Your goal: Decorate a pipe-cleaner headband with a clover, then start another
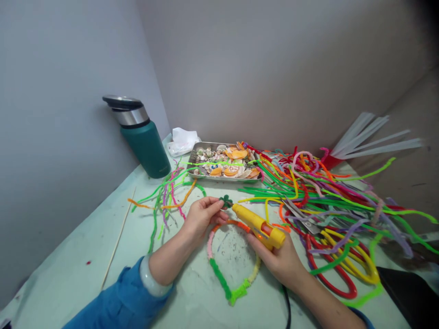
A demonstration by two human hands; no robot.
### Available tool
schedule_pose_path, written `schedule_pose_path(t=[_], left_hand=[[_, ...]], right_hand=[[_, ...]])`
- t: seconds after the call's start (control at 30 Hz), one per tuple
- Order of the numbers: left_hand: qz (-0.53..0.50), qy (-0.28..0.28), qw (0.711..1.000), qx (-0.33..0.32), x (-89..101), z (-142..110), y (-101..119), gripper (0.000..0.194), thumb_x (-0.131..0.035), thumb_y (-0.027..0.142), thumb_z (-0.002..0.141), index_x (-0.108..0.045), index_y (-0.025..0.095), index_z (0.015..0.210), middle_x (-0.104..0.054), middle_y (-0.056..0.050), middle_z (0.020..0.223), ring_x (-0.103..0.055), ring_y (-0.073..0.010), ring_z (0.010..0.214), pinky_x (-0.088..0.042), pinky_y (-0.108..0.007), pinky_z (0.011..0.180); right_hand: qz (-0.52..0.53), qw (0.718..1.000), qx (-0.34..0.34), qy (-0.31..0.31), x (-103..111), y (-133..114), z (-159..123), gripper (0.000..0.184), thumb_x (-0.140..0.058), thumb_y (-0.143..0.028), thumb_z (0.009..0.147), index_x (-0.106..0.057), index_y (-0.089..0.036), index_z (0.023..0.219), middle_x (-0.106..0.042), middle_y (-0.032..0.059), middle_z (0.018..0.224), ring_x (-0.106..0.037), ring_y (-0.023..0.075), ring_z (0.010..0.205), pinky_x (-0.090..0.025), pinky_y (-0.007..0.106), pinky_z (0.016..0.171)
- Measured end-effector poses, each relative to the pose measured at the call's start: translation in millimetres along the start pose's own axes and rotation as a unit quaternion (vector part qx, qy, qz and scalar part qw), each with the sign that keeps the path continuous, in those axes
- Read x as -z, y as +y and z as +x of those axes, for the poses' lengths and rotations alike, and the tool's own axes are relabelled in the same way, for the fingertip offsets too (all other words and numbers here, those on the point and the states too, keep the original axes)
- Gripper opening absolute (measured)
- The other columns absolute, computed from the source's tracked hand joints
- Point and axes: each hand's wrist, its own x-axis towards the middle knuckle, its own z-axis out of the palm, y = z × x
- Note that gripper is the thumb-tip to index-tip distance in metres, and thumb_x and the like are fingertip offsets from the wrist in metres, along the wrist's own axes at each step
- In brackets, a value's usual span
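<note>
Between the fingertips of my left hand (202,217) is a small dark green flower-shaped piece (226,201). My right hand (279,256) is wrapped round a yellow hot glue gun (255,221). The nozzle points left and meets the flower piece or stops just short of it; I cannot tell which. Below both hands, a ring of pipe cleaners (219,278) in orange, pink, green and yellow lies on the table, its right side partly hidden by my right hand. A black cord (286,306) runs down from beneath my right hand.
A metal tray (226,179) of shells stands at the back. Left of it are tissues (183,140) and a teal bottle (146,146). Pipe cleaners (329,198) pile up on the right with scissors (302,214). Glue sticks (363,137) rise from a red cup (331,160). A thin stick (118,240) lies left.
</note>
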Motion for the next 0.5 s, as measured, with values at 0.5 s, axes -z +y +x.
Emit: schedule_pose_path(t=[0.5], left_hand=[[0.022, 0.005, 1.0, -0.009, -0.5, 0, 1, 0.01, -0.06, 0.017, 0.077, -0.054, 0.01, 0.08, -0.063, -0.004, 0.051, -0.056, -0.0089, 0.041, -0.045, -0.016, 0.044]], right_hand=[[0.035, 0.999, -0.023, 0.028, 4, -9, 3, 0.018, -0.058, -0.029, 0.079, -0.063, -0.015, 0.091, -0.068, 0.0068, 0.082, -0.064, 0.0209, 0.072, -0.052, 0.028, 0.062]])
